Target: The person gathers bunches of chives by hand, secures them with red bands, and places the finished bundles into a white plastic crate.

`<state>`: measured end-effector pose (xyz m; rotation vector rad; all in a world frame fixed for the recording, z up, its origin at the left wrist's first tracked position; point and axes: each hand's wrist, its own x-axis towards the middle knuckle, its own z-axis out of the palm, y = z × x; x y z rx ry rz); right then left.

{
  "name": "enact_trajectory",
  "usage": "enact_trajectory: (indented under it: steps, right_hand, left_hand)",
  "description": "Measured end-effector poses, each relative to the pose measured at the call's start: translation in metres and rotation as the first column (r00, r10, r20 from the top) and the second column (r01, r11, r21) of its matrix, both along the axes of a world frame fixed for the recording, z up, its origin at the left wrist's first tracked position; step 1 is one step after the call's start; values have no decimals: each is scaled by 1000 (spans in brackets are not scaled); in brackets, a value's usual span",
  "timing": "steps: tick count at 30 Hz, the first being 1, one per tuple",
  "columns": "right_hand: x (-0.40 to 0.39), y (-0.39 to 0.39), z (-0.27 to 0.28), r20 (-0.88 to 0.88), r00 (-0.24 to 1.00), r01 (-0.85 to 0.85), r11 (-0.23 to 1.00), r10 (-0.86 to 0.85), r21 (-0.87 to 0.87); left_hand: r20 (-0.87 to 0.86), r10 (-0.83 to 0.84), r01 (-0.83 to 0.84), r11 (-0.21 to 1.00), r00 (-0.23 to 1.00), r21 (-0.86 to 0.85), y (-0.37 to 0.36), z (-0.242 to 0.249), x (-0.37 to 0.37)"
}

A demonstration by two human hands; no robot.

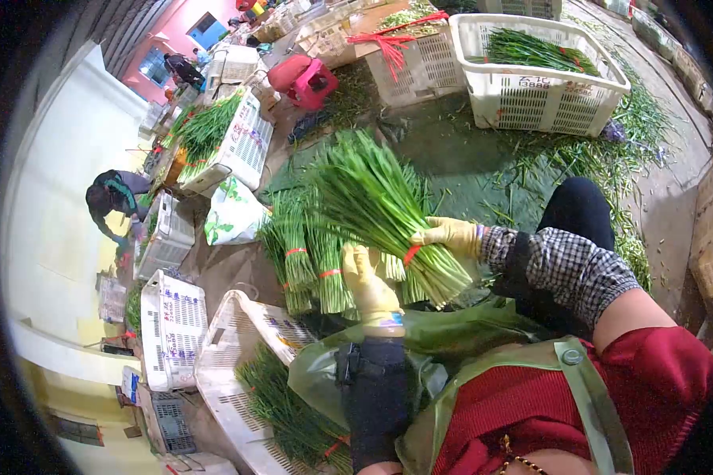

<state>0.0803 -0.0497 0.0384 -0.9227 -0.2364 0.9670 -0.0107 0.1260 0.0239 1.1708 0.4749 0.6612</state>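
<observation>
My right hand (pixel 449 236), in a yellow glove, grips a large bunch of long green stalks (pixel 372 190) near its pale cut ends, by a red band (pixel 411 254). The bunch is tilted, its leafy tips toward the upper left. My left hand (pixel 368 285), also gloved, is raised just left of the stalk ends, its fingers bent; whether anything is in them is hidden. Beneath and left of the held bunch, several banded bunches (pixel 330 273) lie side by side on the green sheet (pixel 451 150).
A white crate (pixel 543 107) with stalks stands at upper right, another (pixel 222 380) at lower left. Red bands (pixel 392 51) lie on a crate top beside a pink stool (pixel 313 83). A white bag (pixel 234 212) is at left. A co-worker (pixel 119 194) bends by crates farther left.
</observation>
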Motion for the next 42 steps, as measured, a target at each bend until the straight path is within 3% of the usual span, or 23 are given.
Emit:
enact_trajectory:
  steps: [2,4,7,8,10,11,12,14,15,16,17,18,20,24,25,26,28,34,35,38,39,40,42]
  right_hand:
    - [4,-4,5,38,998,-46,998,45,33]
    - [0,-9,14,53,994,-99,994,96,52]
    - [-9,-17,26,99,967,-233,972,233,-15]
    - [-8,-12,20,102,931,-355,935,350,29]
    - [-11,-6,10,181,922,-341,939,342,-40]
    - [-10,-7,26,222,903,-326,922,369,-208]
    - [-3,-1,26,341,859,-264,900,383,-347]
    - [-6,7,26,512,833,-41,945,211,-323]
    - [-9,14,39,664,730,121,927,158,-354]
    - [-17,9,53,607,792,58,981,69,-186]
    - [-14,13,43,695,708,153,934,123,-322]
    - [-11,16,34,761,619,263,860,197,-437]
    - [-15,24,26,796,600,367,858,77,-360]
    - [-3,21,23,684,729,392,815,7,-426]
    - [-5,21,19,631,766,370,888,-124,-275]
    - [-6,21,24,461,868,314,924,-186,-218]
    - [-5,21,25,312,930,248,958,-193,-147]
    - [6,20,-1,303,930,242,966,-206,-88]
    - [4,18,9,296,935,258,946,-194,-196]
    - [10,18,10,389,890,356,897,-239,-264]
    - [16,17,5,366,892,373,889,-265,-266]
    - [19,19,1,359,871,407,902,-334,-147]
    - [34,18,-7,262,897,404,902,-357,-155]
  left_hand:
    - [-124,-47,19,976,991,-215,0,0,-3]
    - [-177,-253,157,890,951,-427,1,3,-9]
    - [170,-375,409,779,911,-475,-17,35,-7]
    - [305,-388,493,722,870,-485,-15,44,-9]
    - [382,-354,519,637,854,-570,-2,27,-6]
    - [384,-319,496,639,866,-588,-4,30,-7]
    - [375,-303,478,648,876,-593,-3,27,-9]
    - [362,-278,454,628,890,-632,-2,20,-7]
    - [341,-274,435,640,899,-634,-2,16,-4]
    - [318,-274,419,649,907,-635,-2,11,-1]
    - [289,-254,383,673,923,-633,-5,2,-3]
    - [131,-218,253,776,967,-578,-19,22,-9]
    - [91,-252,261,804,963,-534,-27,22,-10]
    - [85,-206,218,815,975,-536,-27,13,-9]
    - [107,-215,238,802,971,-548,-23,6,-8]
    - [132,-223,258,789,966,-558,-21,5,-7]
    - [155,-234,281,778,960,-562,-19,3,-6]
    - [196,-279,340,721,940,-604,-22,14,-7]
    - [178,-313,355,712,933,-606,-19,15,-8]
    - [57,-328,326,872,943,-366,-18,15,-5]
    - [17,-314,300,887,949,-352,-17,16,-6]
    - [-58,-250,222,928,967,-301,-6,-5,-3]
    - [-172,-275,242,951,946,-191,-13,13,-12]
